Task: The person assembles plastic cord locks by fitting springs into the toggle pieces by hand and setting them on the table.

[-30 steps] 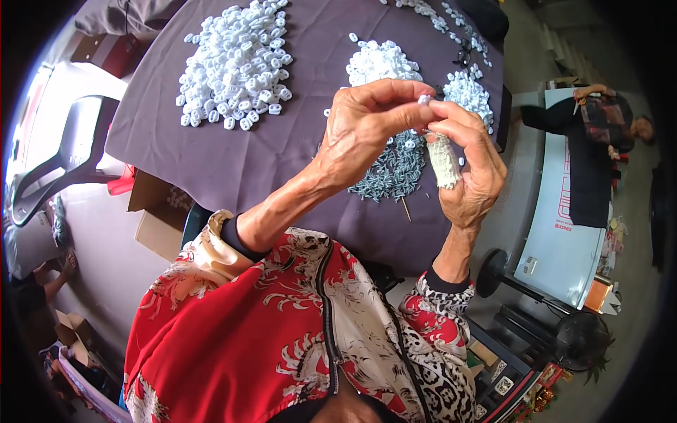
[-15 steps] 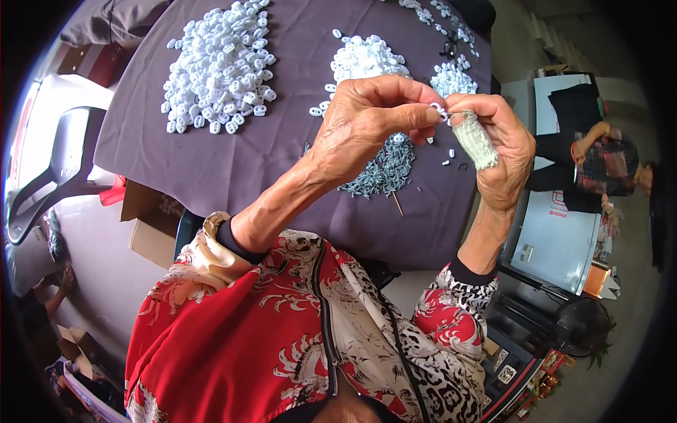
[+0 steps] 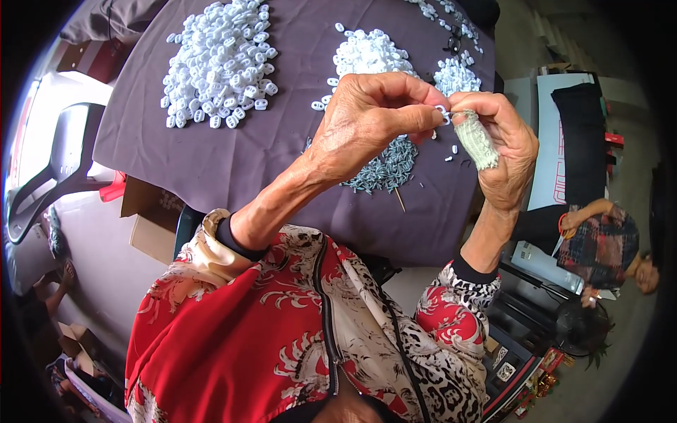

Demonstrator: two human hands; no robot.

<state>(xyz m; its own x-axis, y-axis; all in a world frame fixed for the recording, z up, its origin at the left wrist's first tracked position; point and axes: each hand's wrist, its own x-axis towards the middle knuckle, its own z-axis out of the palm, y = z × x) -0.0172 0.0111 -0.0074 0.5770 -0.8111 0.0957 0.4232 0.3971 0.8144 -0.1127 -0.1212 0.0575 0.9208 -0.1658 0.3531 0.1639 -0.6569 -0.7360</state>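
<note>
1. Thing in hand: small white piece (image 3: pixel 443 111), up at the fingertips between both hands, above the far-right part of the dark cloth (image 3: pixel 296 155). Outline mostly covered; looks ring-like, may be more than one part.
2. Left hand (image 3: pixel 370 116): thumb and index pinch the white piece from the left. Other fingers curl behind.
3. Right hand (image 3: pixel 511 144): thumb and index close together just right of the piece, pale knit cover (image 3: pixel 477 141) on the thumb. Can't tell whether it grips the piece or something thin beside it.
4. Weight: likely next to nothing, so little felt feedback. Go by sight.
5. Stiffness: reads as hard plastic. Shouldn't squash; thin walls around an opening might crack if levered.
6. Slip: smooth and tiny, probably shoots out of an off-centre pinch. Knit should add some friction on the right thumb.
7. Hold: opposite outer edges, pads flat, openings left uncovered. Fingertips only; no room for a full-hand grip.
8. Drop zone: grey-green slivers (image 3: pixel 386 168) lie near, below the left hand; loose white bit (image 3: pixel 454 149) sits just right of them; small-piece heap (image 3: pixel 457 75) lies beyond the hands. A dropped piece would be hard to pick out among those.
</note>
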